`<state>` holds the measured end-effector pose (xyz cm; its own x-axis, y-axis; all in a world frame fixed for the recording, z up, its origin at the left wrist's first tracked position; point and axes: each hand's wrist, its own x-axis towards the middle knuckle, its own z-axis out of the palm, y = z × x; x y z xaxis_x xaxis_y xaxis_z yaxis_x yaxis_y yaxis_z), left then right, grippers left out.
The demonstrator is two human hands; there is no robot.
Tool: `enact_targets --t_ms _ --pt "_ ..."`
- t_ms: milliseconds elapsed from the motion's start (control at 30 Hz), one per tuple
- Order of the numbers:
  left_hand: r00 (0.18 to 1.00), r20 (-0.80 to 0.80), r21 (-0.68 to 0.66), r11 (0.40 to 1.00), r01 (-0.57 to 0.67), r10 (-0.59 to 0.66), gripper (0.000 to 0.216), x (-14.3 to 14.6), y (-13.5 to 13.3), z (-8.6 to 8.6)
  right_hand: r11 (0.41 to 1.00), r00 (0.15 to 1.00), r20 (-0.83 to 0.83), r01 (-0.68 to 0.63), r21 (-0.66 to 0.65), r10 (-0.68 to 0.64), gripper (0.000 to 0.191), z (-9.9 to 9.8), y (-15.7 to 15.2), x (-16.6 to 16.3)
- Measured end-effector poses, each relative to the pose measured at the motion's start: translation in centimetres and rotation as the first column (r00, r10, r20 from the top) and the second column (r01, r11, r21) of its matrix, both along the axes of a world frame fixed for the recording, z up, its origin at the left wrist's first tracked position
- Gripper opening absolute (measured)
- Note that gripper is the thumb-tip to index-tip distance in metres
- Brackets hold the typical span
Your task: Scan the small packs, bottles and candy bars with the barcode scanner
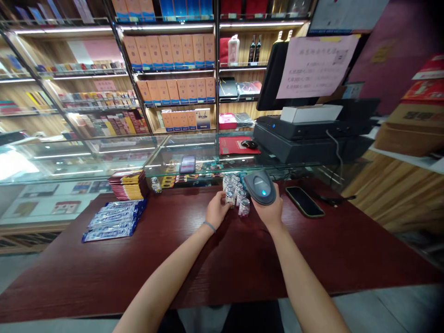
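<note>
Observer: Dark red table (208, 263), shop counter. Left hand (217, 209) pinches one small bottle (229, 198) at the near edge of the cluster of bottles (240, 190), fingers narrow around it; cannot tell if it is lifted. Right hand (269, 212) is wrapped fully around the scanner (261, 187), at 3 o'clock of that bottle, blue light on.

Checker: Judgement: raise the pinched bottle clear of its neighbours and turn its label toward the scanner window, so only one code reads. Glass glints; tilt slightly.

Observer: Phone (304, 201) at 3 o'clock of the scanner, apart. Blue packets (114, 219) at 9 o'clock of the left hand, well apart; stack of packs (129, 184) behind them.

Checker: Farther, at 12 o'clock: glass case (104, 157), till (305, 134), shelves (173, 60).
</note>
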<state>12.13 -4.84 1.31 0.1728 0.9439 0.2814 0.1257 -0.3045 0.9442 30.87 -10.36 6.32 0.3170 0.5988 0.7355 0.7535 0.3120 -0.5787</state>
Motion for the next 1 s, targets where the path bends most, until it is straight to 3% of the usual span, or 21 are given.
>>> enact_targets --t_ms 167,533,667,767,900,1000 --pt "0.991 -0.11 0.103 0.993 -0.063 0.074 0.033 0.0 0.2 -1.0 1.0 1.0 -0.008 -0.006 -0.005 0.006 0.053 -0.1 0.1 0.0" --pt "0.999 -0.036 0.068 0.997 -0.029 0.031 0.056 -0.8 -0.3 -1.6 1.0 0.996 0.087 0.0 -0.014 0.001 0.048 0.5 -0.6 -0.8" --pt "0.997 -0.018 0.127 0.99 -0.067 0.07 0.058 -4.9 -0.4 -0.9 0.999 0.989 0.141 -0.038 0.017 0.035 0.045 0.6 -1.0 -1.7" --pt "0.974 0.018 0.164 0.96 -0.225 0.225 0.05 -9.6 0.5 -0.2 0.996 0.978 0.193 -0.082 0.03 0.075 0.044 0.3 -1.4 -2.5" --pt "0.848 0.043 0.213 0.824 -0.524 0.528 0.045 -15.8 2.2 0.0 0.989 0.947 0.283 -0.149 -0.027 0.15 0.048 0.0 -1.9 -4.1" --pt "0.766 0.053 0.24 0.736 -0.633 0.641 0.052 -19.1 3.3 -0.3 0.967 0.894 0.392 -0.251 0.033 0.219 0.043 -0.1 -2.3 -5.8"
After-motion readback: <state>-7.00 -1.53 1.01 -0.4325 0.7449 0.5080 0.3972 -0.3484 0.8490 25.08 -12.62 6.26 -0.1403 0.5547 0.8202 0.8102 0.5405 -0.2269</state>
